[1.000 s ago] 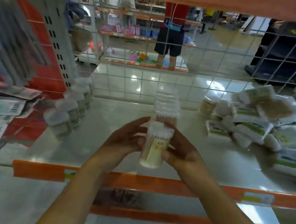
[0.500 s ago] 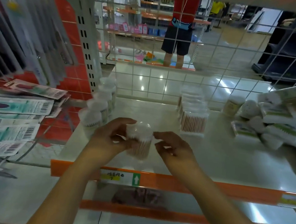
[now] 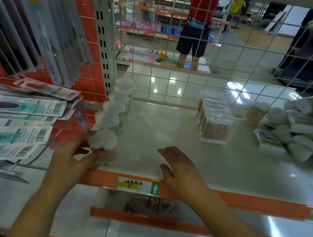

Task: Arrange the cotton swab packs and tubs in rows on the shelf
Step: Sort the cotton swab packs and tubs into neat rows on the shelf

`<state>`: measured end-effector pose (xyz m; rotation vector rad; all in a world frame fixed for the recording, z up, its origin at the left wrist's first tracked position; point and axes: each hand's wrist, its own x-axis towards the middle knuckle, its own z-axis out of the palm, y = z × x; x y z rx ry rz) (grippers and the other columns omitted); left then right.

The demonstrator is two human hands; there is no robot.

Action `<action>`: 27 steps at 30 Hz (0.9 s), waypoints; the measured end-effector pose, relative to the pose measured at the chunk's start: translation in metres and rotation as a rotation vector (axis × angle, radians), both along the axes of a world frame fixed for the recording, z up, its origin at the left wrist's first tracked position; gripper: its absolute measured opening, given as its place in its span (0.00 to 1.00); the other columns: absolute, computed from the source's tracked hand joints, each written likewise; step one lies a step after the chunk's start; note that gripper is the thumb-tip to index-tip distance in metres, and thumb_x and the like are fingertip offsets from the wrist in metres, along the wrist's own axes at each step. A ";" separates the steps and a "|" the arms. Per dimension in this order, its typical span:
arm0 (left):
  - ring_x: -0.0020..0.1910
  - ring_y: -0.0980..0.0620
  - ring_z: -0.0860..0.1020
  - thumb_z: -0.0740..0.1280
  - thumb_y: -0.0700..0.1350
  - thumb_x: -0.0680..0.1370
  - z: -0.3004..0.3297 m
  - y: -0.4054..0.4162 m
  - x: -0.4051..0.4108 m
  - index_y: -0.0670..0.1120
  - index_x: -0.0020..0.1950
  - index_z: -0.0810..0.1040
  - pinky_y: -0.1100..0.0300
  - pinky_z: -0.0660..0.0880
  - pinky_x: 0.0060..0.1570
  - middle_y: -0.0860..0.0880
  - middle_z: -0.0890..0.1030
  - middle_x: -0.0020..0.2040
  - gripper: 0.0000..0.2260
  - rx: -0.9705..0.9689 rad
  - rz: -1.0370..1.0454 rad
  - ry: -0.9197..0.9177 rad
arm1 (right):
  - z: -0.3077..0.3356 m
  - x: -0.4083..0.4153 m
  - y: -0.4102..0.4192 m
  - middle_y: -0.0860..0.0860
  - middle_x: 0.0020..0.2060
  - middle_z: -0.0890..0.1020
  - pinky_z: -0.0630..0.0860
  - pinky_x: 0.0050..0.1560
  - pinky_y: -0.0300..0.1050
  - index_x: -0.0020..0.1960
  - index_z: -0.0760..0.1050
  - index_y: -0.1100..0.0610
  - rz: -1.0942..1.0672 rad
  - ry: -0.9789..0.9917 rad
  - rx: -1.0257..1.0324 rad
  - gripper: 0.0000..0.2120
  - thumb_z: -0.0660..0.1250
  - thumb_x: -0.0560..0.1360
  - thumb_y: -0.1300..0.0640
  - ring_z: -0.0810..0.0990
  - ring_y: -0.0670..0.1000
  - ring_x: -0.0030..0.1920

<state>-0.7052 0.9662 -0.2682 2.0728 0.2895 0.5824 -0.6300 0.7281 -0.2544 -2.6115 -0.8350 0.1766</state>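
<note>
A round tub of cotton swabs (image 3: 103, 147) stands upright at the front left corner of the white shelf (image 3: 169, 131). My left hand (image 3: 70, 153) holds it from the left side, fingers curled round its base. Behind it a row of several similar tubs (image 3: 117, 102) runs back along the left edge. My right hand (image 3: 180, 168) hovers empty over the shelf's front edge, fingers relaxed. A row of square clear swab boxes (image 3: 216, 122) stands at mid shelf. A heap of bagged swab packs (image 3: 301, 131) lies at the right, with one lone tub (image 3: 256, 112) beside it.
A wire grid back panel (image 3: 235, 55) closes the shelf's rear. Carded goods (image 3: 17, 107) hang on hooks at the left, close to my left hand. An orange price rail (image 3: 220, 200) runs along the front edge. A person (image 3: 196, 26) stands in the aisle beyond.
The tub, held in both hands a second ago, went left and down onto the shelf's front left corner. My right hand let go and moved right.
</note>
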 end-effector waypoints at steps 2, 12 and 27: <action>0.44 0.49 0.79 0.76 0.45 0.67 -0.002 0.002 0.000 0.57 0.57 0.76 0.52 0.75 0.46 0.48 0.80 0.48 0.21 0.059 0.026 0.010 | 0.000 -0.001 0.001 0.51 0.69 0.64 0.64 0.64 0.42 0.73 0.60 0.53 0.009 -0.032 -0.036 0.21 0.54 0.80 0.56 0.65 0.52 0.67; 0.43 0.59 0.76 0.71 0.36 0.71 0.005 0.005 0.000 0.68 0.55 0.70 0.56 0.73 0.46 0.58 0.77 0.44 0.28 0.149 0.046 0.027 | -0.002 -0.001 -0.002 0.49 0.70 0.62 0.63 0.64 0.42 0.73 0.59 0.52 -0.003 -0.041 -0.099 0.21 0.53 0.81 0.56 0.63 0.51 0.68; 0.51 0.61 0.70 0.65 0.52 0.66 0.023 0.003 -0.004 0.78 0.52 0.64 0.61 0.67 0.51 0.61 0.73 0.54 0.23 0.209 -0.014 -0.062 | -0.007 -0.002 -0.012 0.50 0.69 0.65 0.62 0.63 0.41 0.72 0.61 0.53 -0.003 -0.077 -0.049 0.21 0.54 0.80 0.54 0.65 0.51 0.66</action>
